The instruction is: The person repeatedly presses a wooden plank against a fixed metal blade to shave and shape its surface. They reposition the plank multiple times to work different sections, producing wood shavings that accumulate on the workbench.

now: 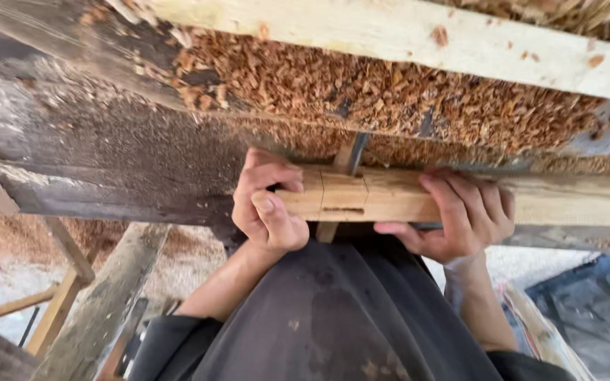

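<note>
Head view: at left I see weathered timber legs (100, 303) under the desk (107, 155). My left hand (266, 201) has its fingers clamped round the end of a pale wooden bar (390, 197) lying along the desk's near edge; my right hand (460, 215) grips it too. Reddish wood shavings (390, 92) heap behind, under a pale plank (418, 35).

The pale wooden bar (404, 197) is running out of frame right of the right hand (460, 222); its left end is hiding inside the left hand (266, 204) grip. A dark tool (353, 154) behind the bar is staying mostly hidden, its kind unclear.
</note>
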Available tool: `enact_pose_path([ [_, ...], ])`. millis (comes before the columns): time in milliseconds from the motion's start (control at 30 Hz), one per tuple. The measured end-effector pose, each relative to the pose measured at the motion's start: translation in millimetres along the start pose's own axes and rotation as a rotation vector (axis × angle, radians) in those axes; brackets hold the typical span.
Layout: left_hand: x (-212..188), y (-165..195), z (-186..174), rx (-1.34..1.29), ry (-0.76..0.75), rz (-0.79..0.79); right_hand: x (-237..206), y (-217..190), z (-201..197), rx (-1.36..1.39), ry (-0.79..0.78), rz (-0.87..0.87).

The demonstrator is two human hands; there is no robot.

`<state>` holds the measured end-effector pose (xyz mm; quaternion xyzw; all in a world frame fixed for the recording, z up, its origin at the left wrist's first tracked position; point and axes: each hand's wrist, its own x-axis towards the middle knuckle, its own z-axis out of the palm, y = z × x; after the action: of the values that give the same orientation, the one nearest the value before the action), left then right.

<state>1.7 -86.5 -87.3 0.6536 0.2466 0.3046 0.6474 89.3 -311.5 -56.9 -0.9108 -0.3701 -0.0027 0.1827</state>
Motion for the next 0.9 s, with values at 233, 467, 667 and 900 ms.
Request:
enact_pose_path([
  [233,9.1,1.9,6.8,0.051,-0.053,0.025,0.4,6.4,5.3,-0.017,0.031,-0.021],
  [467,12.1,0.8,9.2,0.075,-0.048,0.027,-1.6,10.4,8.1,-0.029,0.021,-0.01],
  [667,14.4,0.1,8.9,0.093,-0.057,0.027,-1.2,13.6,8.0,-0.038,0.014,-0.018],
  [900,17.7,0.3,10.7,0.099,-0.05,0.015,0.3,18.1,12.3,-0.039,0.047,-0.033],
])
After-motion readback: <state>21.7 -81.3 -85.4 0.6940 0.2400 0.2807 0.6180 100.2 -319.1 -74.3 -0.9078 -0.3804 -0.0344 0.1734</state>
